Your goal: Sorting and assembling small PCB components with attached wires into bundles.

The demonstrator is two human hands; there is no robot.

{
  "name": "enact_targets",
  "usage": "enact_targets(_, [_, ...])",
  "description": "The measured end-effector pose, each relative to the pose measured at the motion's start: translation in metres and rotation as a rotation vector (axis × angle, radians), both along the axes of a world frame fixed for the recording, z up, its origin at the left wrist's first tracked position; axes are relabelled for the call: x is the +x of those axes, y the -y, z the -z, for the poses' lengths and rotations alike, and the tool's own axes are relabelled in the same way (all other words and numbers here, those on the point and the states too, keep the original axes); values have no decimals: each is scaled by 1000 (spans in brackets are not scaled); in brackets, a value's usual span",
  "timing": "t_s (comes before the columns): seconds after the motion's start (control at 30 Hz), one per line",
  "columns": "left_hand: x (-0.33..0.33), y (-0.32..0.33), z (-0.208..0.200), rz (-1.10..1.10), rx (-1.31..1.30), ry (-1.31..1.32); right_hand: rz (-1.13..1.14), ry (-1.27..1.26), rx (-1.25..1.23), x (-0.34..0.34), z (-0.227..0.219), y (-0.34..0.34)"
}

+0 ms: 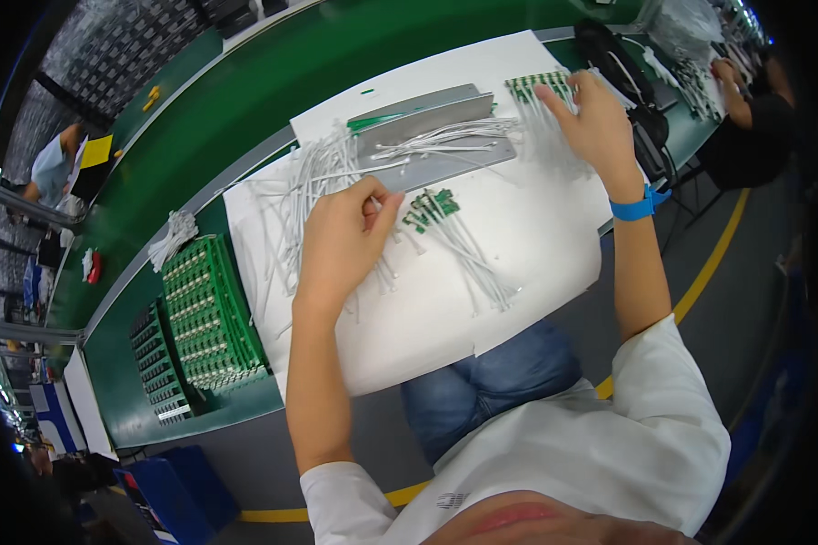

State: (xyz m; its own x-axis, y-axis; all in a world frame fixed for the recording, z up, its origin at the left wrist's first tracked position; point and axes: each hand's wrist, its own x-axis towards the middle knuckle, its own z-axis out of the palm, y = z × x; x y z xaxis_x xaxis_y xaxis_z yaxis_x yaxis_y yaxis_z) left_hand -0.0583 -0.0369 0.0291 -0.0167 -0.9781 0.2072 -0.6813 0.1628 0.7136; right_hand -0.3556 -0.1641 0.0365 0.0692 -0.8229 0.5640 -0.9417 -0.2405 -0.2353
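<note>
My left hand (347, 238) is closed in a pinch beside a tangle of white cables (323, 173). What its fingertips hold, if anything, is too small to make out. At the upper right, my right hand (598, 123) reaches over a row of small green circuit boards (529, 86) with white wires (554, 145) trailing from them. Its thumb and forefinger stand apart, and I see nothing between them. Between the hands, a small bunch of green boards with white cables (468, 250) lies on white paper (545, 254). More white cables (445, 141) rest on a grey angled metal plate (427, 116).
Stacked green circuit panels (204, 313) and a dark slotted strip (159, 363) lie on the green bench (118, 381) at left. A bundle of white cables (174, 238) sits behind them. A black bag (650, 136) is at right; a co-worker's arm (734, 95) appears beyond it.
</note>
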Motion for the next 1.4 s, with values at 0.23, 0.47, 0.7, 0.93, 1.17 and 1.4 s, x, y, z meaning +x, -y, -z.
enact_targets(0.23, [-3, 5, 1, -28, -43, 51, 155, -48, 209, -50, 48, 27])
enact_targets(0.47, [0, 8, 8, -34, -82, -19, -42, 363, 88, -69, 35, 43])
enact_targets(0.7, [5, 10, 8, -39, -88, -336, -523, 601, -248, -34, -23, 24])
enact_targets(0.93, [15, 15, -4, 207, -203, -628, -893, 551, -248, 33, -84, -29])
enact_targets(1.17, [21, 0, -12, 285, 232, -960, -1252, 410, 92, 118, -65, -51])
enact_targets(1.4, [30, -4, -18, 381, 454, -791, -1061, 553, 494, 136, 3, -21])
